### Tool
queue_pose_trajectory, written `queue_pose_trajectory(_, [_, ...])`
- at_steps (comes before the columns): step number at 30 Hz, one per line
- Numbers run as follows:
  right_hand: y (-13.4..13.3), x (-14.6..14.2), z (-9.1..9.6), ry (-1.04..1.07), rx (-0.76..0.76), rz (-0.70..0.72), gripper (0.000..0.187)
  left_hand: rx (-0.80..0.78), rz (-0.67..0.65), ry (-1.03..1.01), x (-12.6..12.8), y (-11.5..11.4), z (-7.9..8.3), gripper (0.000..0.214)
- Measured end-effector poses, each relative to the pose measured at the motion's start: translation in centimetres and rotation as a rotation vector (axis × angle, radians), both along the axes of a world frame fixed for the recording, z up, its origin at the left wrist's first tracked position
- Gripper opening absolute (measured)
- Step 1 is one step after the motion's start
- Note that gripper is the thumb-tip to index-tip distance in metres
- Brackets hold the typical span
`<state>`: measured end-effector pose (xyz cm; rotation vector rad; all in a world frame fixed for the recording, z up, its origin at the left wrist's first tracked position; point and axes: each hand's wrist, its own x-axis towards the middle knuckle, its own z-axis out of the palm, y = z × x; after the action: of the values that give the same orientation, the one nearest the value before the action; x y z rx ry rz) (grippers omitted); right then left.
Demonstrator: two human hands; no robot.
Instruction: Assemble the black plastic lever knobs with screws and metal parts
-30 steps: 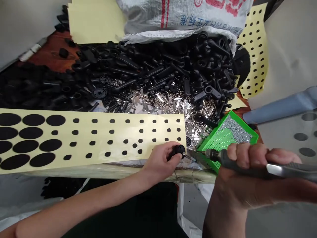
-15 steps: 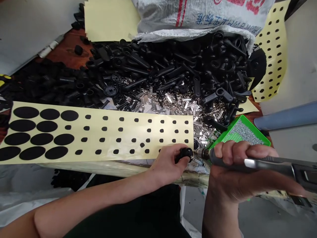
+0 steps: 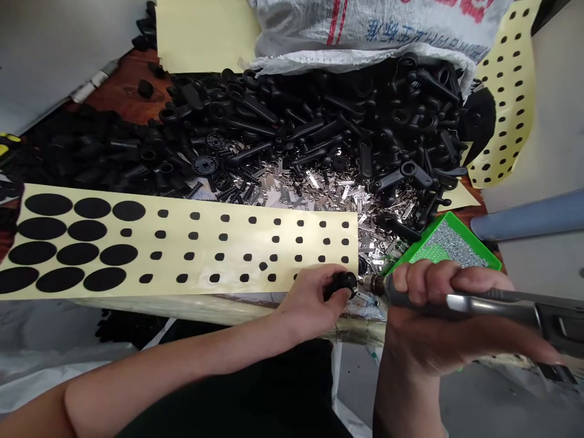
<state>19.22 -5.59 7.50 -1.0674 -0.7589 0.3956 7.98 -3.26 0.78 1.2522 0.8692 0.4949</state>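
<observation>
My left hand [image 3: 310, 301] is closed around a small black plastic part [image 3: 341, 283] at the near edge of the table. My right hand [image 3: 438, 322] grips a grey powered screwdriver [image 3: 493, 304] held level, its tip [image 3: 367, 283] pressed against the black part. Behind the hands lies a big heap of black plastic levers [image 3: 319, 121]. In front of that heap is a scatter of small shiny metal pieces [image 3: 319, 194]. A green tray [image 3: 444, 243] holding tiny screws sits just behind my right hand.
A long pale yellow sheet with black oval and dot stickers [image 3: 182, 249] lies left of the hands. Another dotted sheet [image 3: 506, 91] hangs at the right. A white woven sack [image 3: 374, 30] spills parts at the back. A blue-grey tube [image 3: 529, 216] lies at the right.
The screwdriver tip has come left to meet the black part in my left hand. The view has shifted, so everything sits a little further right in the frame.
</observation>
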Motion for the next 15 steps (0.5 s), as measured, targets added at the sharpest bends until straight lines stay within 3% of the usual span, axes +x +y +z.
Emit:
queue_pose_trajectory(7, [0.1,0.4,-0.5,-0.045,0.015,0.030,0.052,-0.023,0.007,0.013,0.1,0.0,0.2,0.018])
queue_pose_trajectory(15, [0.3,-0.3,-0.6,-0.096,0.018,0.066,0.041,0.096,0.017,0.014,0.0,-0.3,-0.9,0.020])
